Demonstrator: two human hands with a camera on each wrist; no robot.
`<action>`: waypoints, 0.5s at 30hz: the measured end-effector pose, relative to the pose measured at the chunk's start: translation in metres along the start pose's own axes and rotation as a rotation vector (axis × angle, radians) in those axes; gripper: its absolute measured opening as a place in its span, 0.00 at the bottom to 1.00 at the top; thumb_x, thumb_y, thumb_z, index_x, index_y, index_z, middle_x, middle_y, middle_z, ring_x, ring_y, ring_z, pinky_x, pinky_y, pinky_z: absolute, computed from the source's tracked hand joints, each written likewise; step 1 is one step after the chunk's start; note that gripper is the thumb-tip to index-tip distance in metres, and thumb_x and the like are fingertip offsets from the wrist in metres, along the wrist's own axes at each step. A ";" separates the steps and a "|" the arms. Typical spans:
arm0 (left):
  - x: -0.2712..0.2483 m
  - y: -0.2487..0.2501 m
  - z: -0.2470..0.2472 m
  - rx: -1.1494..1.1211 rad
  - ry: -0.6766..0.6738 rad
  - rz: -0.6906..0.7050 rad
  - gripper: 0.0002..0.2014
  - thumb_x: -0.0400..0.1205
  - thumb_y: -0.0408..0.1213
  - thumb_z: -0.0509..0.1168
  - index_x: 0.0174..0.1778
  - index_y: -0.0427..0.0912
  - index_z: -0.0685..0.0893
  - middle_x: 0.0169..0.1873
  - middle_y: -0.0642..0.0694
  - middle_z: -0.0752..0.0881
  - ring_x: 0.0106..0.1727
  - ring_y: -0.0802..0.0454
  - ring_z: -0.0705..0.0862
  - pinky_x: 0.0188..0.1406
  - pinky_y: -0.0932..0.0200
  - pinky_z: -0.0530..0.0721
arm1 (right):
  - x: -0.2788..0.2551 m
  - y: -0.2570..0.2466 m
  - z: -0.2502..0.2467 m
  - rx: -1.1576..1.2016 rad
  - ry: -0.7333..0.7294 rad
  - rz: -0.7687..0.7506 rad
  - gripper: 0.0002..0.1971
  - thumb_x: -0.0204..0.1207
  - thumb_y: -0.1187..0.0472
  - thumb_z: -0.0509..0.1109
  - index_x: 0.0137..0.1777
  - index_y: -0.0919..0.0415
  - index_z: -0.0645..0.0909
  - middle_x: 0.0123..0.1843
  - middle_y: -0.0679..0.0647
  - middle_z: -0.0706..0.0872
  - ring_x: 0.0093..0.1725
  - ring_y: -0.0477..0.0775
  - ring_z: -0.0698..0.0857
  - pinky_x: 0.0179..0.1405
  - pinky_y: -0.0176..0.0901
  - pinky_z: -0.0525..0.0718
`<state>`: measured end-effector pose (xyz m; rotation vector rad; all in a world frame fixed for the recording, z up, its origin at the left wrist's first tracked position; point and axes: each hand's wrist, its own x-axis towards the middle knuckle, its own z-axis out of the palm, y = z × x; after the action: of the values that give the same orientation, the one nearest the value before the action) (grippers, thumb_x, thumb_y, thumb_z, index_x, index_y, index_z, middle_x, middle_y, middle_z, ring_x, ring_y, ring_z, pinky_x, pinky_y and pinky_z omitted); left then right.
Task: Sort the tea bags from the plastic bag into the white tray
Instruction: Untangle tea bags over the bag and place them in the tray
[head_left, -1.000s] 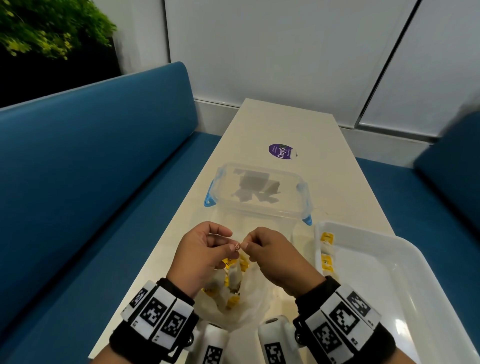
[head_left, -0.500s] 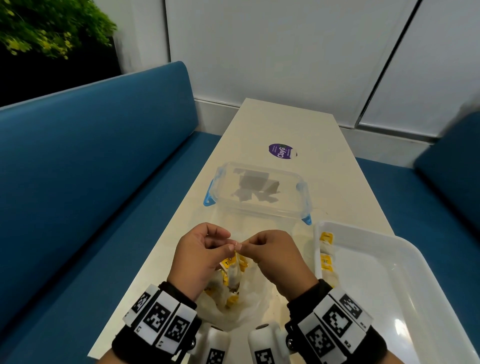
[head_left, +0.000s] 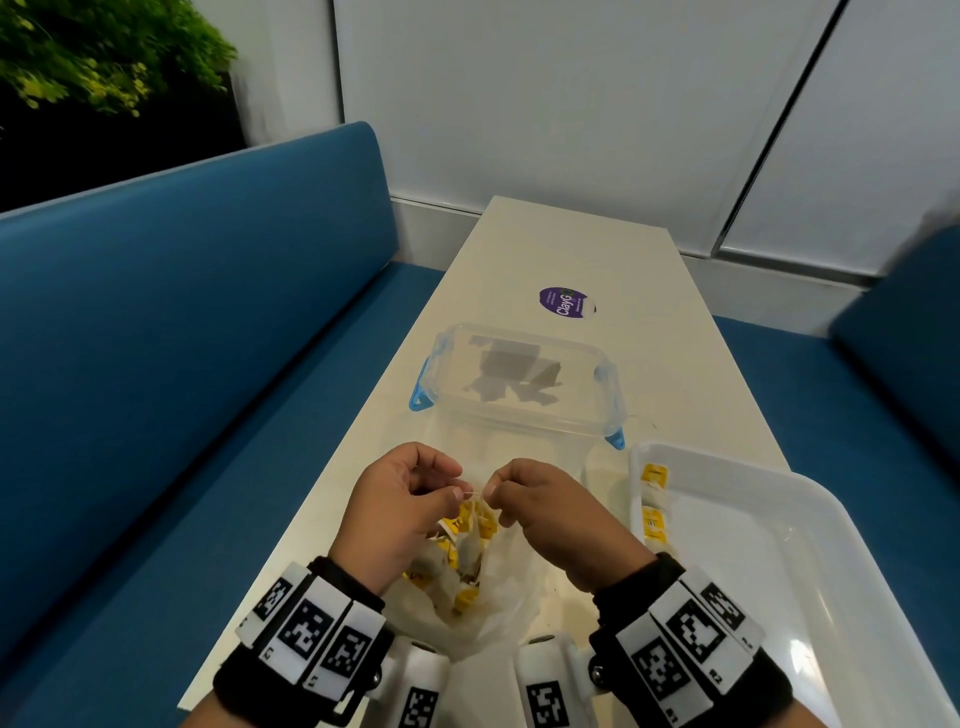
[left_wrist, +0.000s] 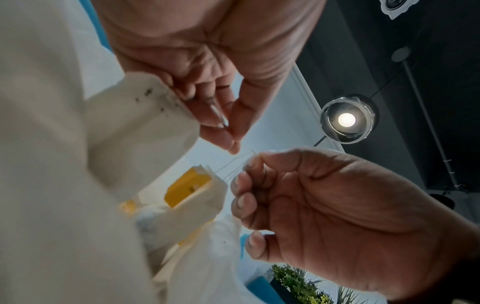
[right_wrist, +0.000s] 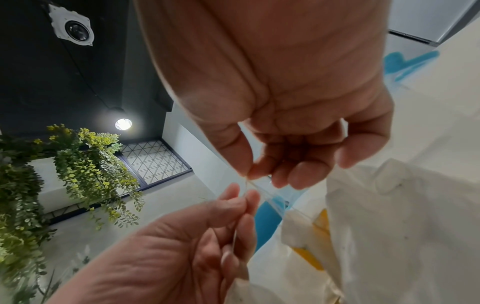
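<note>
Both hands work a tangle of tea-bag strings just above the plastic bag (head_left: 467, 597) on the table (head_left: 587, 249). Left hand (head_left: 400, 504) pinches a thin string (head_left: 474, 490) between thumb and forefinger; right hand (head_left: 545, 512) pinches the same string close beside it. Tea bags (head_left: 475, 525) with yellow tags hang directly below the two grips, still over the bag. White tray (head_left: 810, 525) sits right of the grips, a few bags along its near-left wall. Step: untangling. Next, likely: free one bag, carry it right to the tray.
</note>
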<state>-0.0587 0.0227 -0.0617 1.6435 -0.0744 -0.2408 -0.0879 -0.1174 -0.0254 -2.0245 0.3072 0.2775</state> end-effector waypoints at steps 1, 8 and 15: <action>0.000 0.000 -0.001 0.010 -0.008 0.006 0.09 0.75 0.23 0.69 0.41 0.41 0.82 0.36 0.43 0.90 0.32 0.53 0.84 0.29 0.61 0.80 | 0.000 0.000 -0.001 -0.014 -0.015 -0.003 0.07 0.79 0.63 0.61 0.40 0.57 0.78 0.35 0.49 0.78 0.38 0.48 0.75 0.36 0.36 0.72; -0.001 -0.001 -0.003 0.162 -0.027 0.085 0.08 0.75 0.26 0.69 0.36 0.45 0.87 0.33 0.47 0.87 0.34 0.55 0.84 0.39 0.61 0.85 | -0.001 0.002 -0.004 -0.179 -0.078 -0.098 0.11 0.83 0.61 0.60 0.38 0.51 0.73 0.37 0.46 0.76 0.36 0.43 0.72 0.37 0.32 0.71; 0.000 -0.004 -0.001 0.267 -0.032 0.087 0.05 0.73 0.33 0.74 0.32 0.45 0.88 0.29 0.49 0.87 0.32 0.57 0.84 0.38 0.61 0.84 | -0.001 0.002 0.001 -0.276 -0.067 -0.169 0.11 0.83 0.61 0.60 0.38 0.53 0.72 0.37 0.46 0.74 0.35 0.42 0.72 0.36 0.31 0.71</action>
<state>-0.0592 0.0239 -0.0660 1.8971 -0.2094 -0.1967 -0.0892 -0.1176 -0.0268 -2.2913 0.0557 0.2938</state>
